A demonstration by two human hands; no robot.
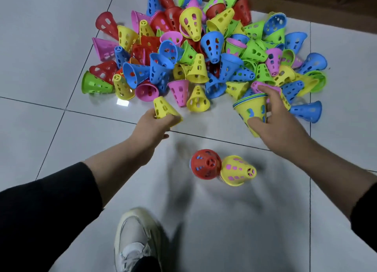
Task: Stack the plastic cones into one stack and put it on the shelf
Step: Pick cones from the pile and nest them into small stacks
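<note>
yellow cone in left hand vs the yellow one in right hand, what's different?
The left hand holds a single yellow cone, narrow end pointing away toward the pile. The right hand grips a yellow stack of nested cones: blue and other coloured rims show at its wide mouth, blue shows through its holes, and its narrow end points back toward the person. Both are yellow perforated plastic, held above the tiled floor.

Hands: two, a left hand (152, 122) and a right hand (271, 119). Cones held: one single yellow cone (163, 109) in the left; one nested yellow stack (252, 110) in the right, cone count indeterminate. Cones standing apart near the person: two, one red cone (206, 163) and one yellow-and-pink cone (237, 169). The loose pile (204, 47) holds several dozen cones in five colours; exact total indeterminate. Shoes: one white shoe (134, 239).
</note>
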